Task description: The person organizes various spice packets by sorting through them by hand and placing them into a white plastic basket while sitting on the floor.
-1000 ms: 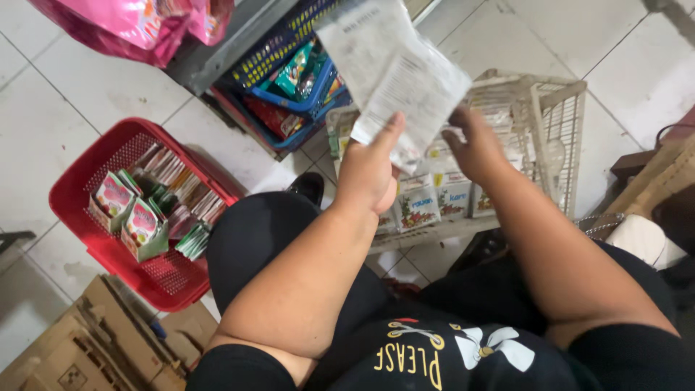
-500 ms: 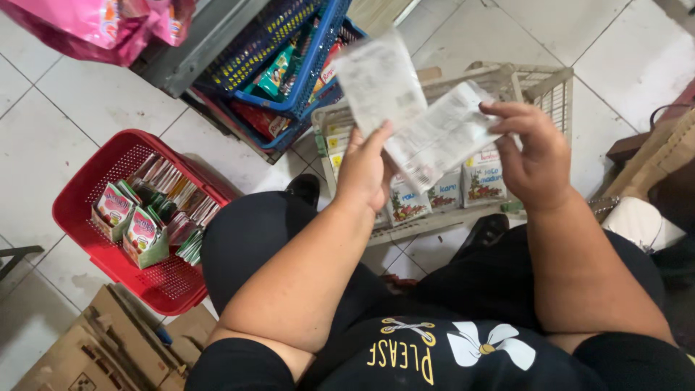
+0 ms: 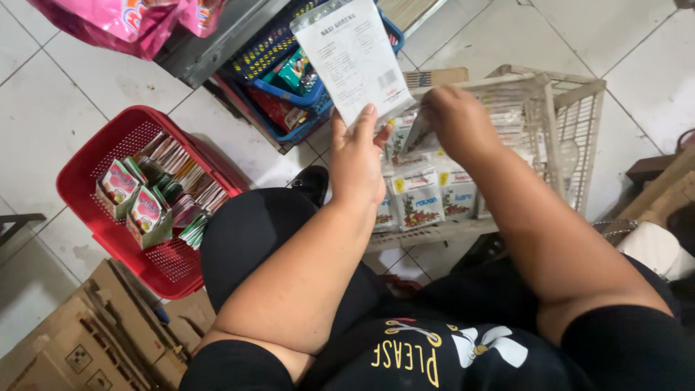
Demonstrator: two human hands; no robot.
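Observation:
My left hand holds up a white flat sachet with printing on its back. My right hand is lowered into a cream plastic basket, its fingers closed on another sachet whose edge shows beside the thumb. Below my hands the cream basket holds rows of white sachets with red and green pictures. I sit over it with my knees in black trousers.
A red basket of small packets stands on the tiled floor at left. Blue baskets of goods sit under a grey shelf ahead. Pink bags lie top left. Cardboard boxes are at bottom left.
My right hand has come down from beside the raised sachets into the cream basket, carrying one sachet with it. My left hand stays up with the other sachet.

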